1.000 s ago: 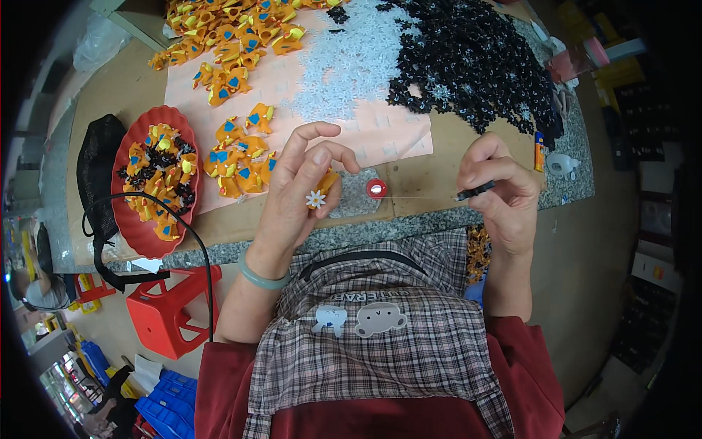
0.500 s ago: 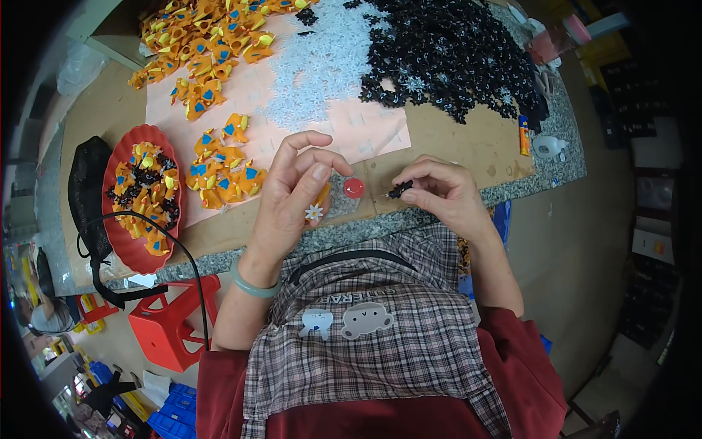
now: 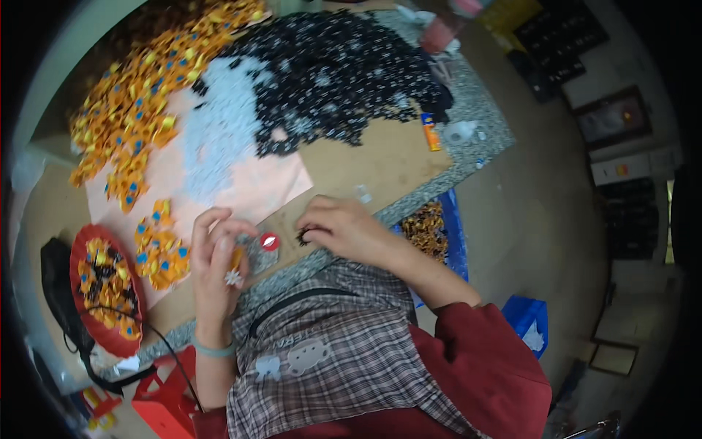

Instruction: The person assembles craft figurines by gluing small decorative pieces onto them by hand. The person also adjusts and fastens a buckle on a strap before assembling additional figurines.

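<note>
At the near edge of the table, my left hand (image 3: 210, 267) is raised with its thumb and upper fingers loosely curled. A white flower-shaped piece (image 3: 233, 278) and part of an orange piece (image 3: 236, 257) show at its palm, held by the lower fingers. A little to the right, my right hand (image 3: 345, 228) pinches a small black piece (image 3: 302, 236) between thumb and fingertips. Between the hands a round red disc-like thing (image 3: 270, 242) with a pale highlight rests on a greyish patch (image 3: 259, 259). Blur hides finer detail of the pieces.
Heaps of orange pieces (image 3: 135, 102), white pieces (image 3: 219, 117) and black pieces (image 3: 336, 66) cover the far side. A red scalloped tray (image 3: 79, 274) stands left, beside a black pouch (image 3: 58, 282). An orange tube (image 3: 430, 132) lies right; a blue bin (image 3: 457, 234) sits below the edge.
My view has swung to the right, so the table appears tilted and shifted left. My right hand with the black piece has come a little closer to the red disc-like thing.
</note>
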A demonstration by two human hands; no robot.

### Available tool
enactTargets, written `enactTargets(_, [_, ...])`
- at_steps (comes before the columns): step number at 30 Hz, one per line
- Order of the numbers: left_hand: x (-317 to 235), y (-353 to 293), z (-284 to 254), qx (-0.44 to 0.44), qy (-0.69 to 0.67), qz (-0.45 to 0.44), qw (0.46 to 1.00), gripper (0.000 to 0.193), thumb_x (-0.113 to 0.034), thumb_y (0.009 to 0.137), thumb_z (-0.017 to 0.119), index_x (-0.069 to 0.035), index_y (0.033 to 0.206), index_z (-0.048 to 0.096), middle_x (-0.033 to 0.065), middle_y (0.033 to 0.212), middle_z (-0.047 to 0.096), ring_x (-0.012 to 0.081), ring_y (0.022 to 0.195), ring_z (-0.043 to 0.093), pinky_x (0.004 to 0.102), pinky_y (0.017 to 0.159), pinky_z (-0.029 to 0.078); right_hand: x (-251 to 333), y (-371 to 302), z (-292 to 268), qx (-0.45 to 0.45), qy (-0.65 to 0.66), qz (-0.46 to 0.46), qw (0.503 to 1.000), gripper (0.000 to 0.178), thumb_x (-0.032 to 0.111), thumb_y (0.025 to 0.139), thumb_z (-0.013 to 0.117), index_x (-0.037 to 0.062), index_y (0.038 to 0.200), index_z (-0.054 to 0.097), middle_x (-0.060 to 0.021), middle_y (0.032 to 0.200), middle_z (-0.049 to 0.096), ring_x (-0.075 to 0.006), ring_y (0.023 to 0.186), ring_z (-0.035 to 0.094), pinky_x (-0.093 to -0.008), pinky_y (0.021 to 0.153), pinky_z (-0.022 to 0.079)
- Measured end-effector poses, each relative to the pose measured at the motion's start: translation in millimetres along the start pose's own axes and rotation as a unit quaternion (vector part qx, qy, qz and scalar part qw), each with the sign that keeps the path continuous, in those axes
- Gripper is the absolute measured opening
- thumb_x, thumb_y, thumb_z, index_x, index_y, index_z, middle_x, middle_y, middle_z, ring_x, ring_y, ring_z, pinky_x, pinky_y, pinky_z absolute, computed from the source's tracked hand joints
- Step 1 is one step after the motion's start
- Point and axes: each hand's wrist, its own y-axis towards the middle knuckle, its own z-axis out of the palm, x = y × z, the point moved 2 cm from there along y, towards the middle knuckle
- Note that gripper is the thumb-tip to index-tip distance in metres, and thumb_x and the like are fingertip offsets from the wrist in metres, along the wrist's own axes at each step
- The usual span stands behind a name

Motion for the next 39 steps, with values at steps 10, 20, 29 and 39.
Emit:
enactTargets(10, [-3,3,4,-0.014,-0.018,0.012,1.0,0.034,-0.026,0.099,0.053,-0.006,0.124,0.041,0.0144,0.099,0.062,0.0036,0.046,0.04,0.0152,0.039,0.029,-48,-9,-125,-0.304,-0.226,0.038,0.925,0.014,0.009,0.084,0.065,0.004,0.097,0.068,-0.0116,0.088,0.063,-0.0273,0.076,0.063,-0.0356,0.07,0.052])
enactTargets(20, [1,4,1,-0.012,-0.011,0.011,1.0,0.037,-0.028,0.098,0.053,-0.006,0.124,0.041,0.014,0.098,0.062,0.0033,0.044,0.038,0.0154,0.038,0.027,-162,1,-293,-0.275,-0.393,0.319,0.817,0.024,0.02,0.08,0.071,0.0091,0.101,0.07,-0.012,0.097,0.069,-0.0311,0.089,0.067,-0.0418,0.079,0.052])
enactTargets(29, [-2,3,8,-0.02,-0.041,0.007,0.999,0.04,-0.033,0.097,0.052,-0.005,0.125,0.043,0.0142,0.099,0.062,0.0041,0.042,0.034,0.016,0.037,0.025,-225,30,-314,-0.17,-0.508,0.292,0.793,0.023,0.019,0.082,0.06,0.01,0.1,0.071,-0.0203,0.095,0.068,-0.0373,0.089,0.067,-0.0446,0.078,0.053])
enactTargets(39, [-9,-1,0,-0.002,-0.095,0.018,0.995,0.038,-0.032,0.099,0.05,-0.007,0.127,0.042,0.0152,0.101,0.062,0.004,0.045,0.036,0.0155,0.04,0.027,36,41,-138,-0.277,-0.001,-0.041,0.96,0.02,0.006,0.085,0.064,-0.0025,0.103,0.066,-0.0084,0.09,0.066,-0.0123,0.08,0.062,-0.0268,0.07,0.05])
